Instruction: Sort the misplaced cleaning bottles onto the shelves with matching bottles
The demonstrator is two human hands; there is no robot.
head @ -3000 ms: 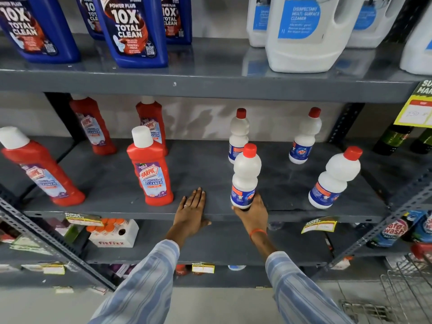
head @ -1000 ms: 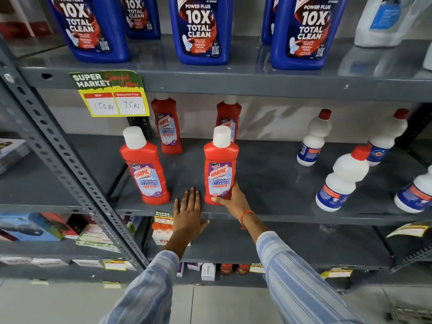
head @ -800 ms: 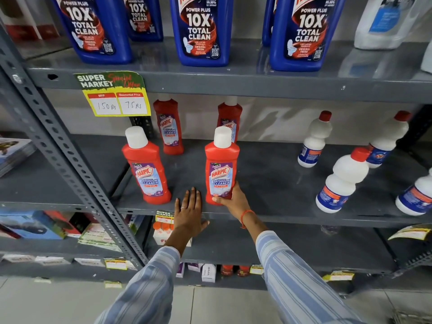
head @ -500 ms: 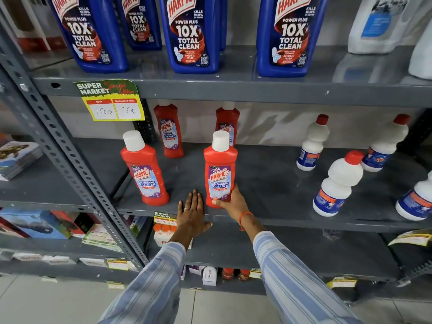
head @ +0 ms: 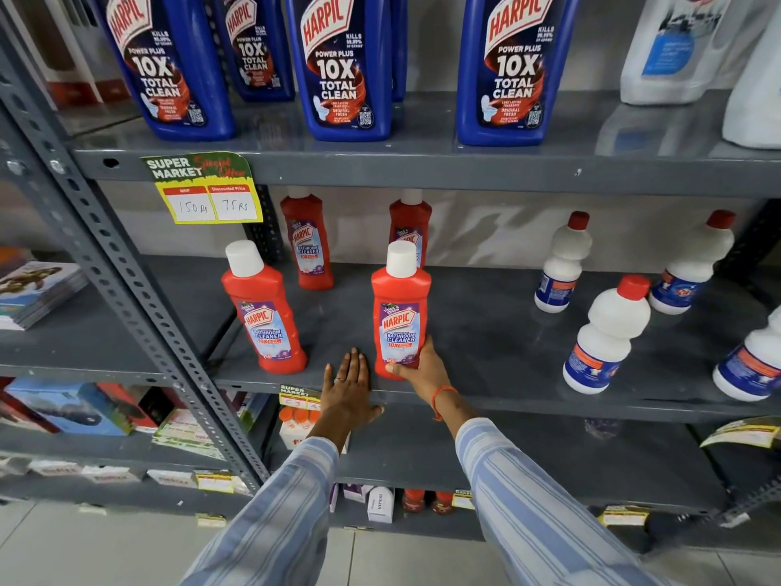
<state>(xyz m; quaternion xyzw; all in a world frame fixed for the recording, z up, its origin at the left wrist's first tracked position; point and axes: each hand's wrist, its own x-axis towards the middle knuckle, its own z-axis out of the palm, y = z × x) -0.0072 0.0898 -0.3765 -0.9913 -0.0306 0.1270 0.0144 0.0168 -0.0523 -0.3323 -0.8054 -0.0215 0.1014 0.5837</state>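
Observation:
My right hand (head: 418, 367) grips the base of a red Harpic bathroom cleaner bottle (head: 400, 308) that stands upright near the front of the grey middle shelf (head: 486, 340). Flat on the shelf's front edge just left of it lies my left hand (head: 348, 389), fingers spread, holding nothing. Another red bottle (head: 263, 308) stands further left, and two more (head: 306, 241) (head: 409, 222) stand at the back. Several white bottles with red caps (head: 604, 336) occupy the right half of the same shelf.
Blue Harpic bottles (head: 342, 65) fill the top shelf, with white jugs (head: 684, 44) at its right end. A yellow price tag (head: 211, 192) hangs from that shelf's edge. A perforated grey upright (head: 126, 281) slants down the left. Boxed goods (head: 67, 406) sit on lower shelves.
Three seconds ago my right hand held a white bottle further right; since one second ago it grips the red bottle. Only the view has tilted upward slightly; both hands stay put.

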